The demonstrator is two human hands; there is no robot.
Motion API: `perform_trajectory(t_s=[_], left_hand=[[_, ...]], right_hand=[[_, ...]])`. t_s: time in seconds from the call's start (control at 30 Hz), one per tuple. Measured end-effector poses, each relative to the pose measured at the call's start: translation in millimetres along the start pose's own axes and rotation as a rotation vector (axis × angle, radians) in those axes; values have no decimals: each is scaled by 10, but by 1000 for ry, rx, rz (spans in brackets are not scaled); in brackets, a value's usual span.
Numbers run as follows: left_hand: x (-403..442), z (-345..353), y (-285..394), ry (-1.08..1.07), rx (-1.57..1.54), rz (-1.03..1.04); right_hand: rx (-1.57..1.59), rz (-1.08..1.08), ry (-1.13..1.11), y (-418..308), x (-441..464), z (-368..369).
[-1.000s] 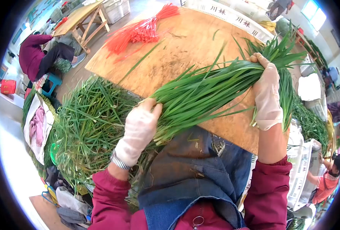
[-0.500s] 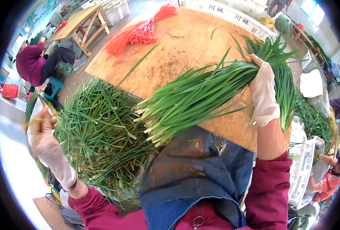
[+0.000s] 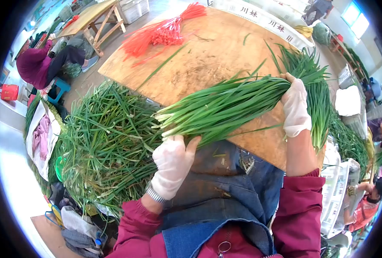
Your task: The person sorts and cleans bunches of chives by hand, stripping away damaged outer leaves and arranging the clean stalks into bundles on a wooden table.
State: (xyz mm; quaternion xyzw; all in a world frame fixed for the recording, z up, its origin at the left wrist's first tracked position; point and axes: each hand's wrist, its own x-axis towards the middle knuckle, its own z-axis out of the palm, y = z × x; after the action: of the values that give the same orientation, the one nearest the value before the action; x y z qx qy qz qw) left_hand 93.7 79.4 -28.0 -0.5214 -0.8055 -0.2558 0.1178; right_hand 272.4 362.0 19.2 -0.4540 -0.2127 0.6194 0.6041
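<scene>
A bunch of green garlic chives (image 3: pixel 225 105) lies slanting over the table's near edge, pale cut ends toward the left. My right hand (image 3: pixel 295 105), in a thin whitish glove with bare fingertips, is closed round the leafy end. At the lower edge of the pale ends is my left hand (image 3: pixel 172 163), gloved the same way. Its thumb stands apart from the fingers, and the fingertips meet the stalks' underside. Another bunch of chives (image 3: pixel 320 109) rests at the table's right side, behind my right wrist.
Red plastic ties (image 3: pixel 163 34) lie on the wooden table (image 3: pixel 199 64). A big heap of loose chives (image 3: pixel 109 150) is at left. White crates (image 3: pixel 260 17) stand behind the table. One person (image 3: pixel 38 66) sits at far left, another (image 3: pixel 367 206) at lower right.
My left hand has come from the far left, beyond the loose heap, to the pale ends of the bunch. My right hand keeps its hold, and the bunch sits slightly flatter.
</scene>
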Motion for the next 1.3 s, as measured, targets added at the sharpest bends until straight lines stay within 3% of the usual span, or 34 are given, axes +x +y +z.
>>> perform_trajectory(t_s=[0.1,0.2,0.23,0.27,0.33,0.37,0.4,0.43,0.5,0.53,0.6,0.73,0.93,1.0,1.07,1.13,1.2,1.23,1.27,1.3], left_hand=[[98,168,-11,23,-36,-81],[204,144,-127,-106,-431,-170],[334,-108,-47,-346,-957,-555],[453,-430,-24,-475,-1265,-654],[502,-787,50,-250,-1651,-434],[491,-921,36,-51,-1907,-220],[494,-1096,-197,-176,-2129,90],[496,-1297,-308,-112,-2008,277],[354,-1562,-684,-47,-1757,152],[195,-1563,-701,229,-1094,-240],[95,-1168,-1054,178,393,122],[-174,-613,-261,-113,-292,-12],[66,91,224,-64,-55,-121],[148,143,193,-44,-392,-158],[390,-237,309,-479,-1316,-642],[527,-537,342,-487,-1524,-483],[538,-922,311,-228,-1718,-341],[540,-995,100,-170,-1851,25],[565,-1182,-143,-348,-1975,203],[567,-1337,-353,-273,-1740,315]], right_hand=[[-38,-61,-12,-69,-178,40],[-12,-82,-33,-94,-236,68],[36,-52,-20,-114,-279,104],[22,-57,-39,-117,-303,120],[-11,-66,-70,-114,-334,121],[-3,-52,-60,-102,-333,136],[-6,-53,-49,-102,-324,134],[-7,-52,-38,-95,-315,133],[-1,-45,-22,-50,-259,125],[4,-42,-14,-10,-199,106],[-11,-33,19,28,-176,50],[-58,-26,33,-6,-279,102],[-19,-72,13,-17,-271,83],[-11,-69,-17,-30,-253,49],[7,-39,-26,-65,-329,62],[35,-18,-45,-82,-419,113],[72,-11,-68,-94,-475,155],[67,-12,-60,-94,-479,169],[64,-11,-51,-89,-474,184],[63,-8,-43,-83,-461,191]])
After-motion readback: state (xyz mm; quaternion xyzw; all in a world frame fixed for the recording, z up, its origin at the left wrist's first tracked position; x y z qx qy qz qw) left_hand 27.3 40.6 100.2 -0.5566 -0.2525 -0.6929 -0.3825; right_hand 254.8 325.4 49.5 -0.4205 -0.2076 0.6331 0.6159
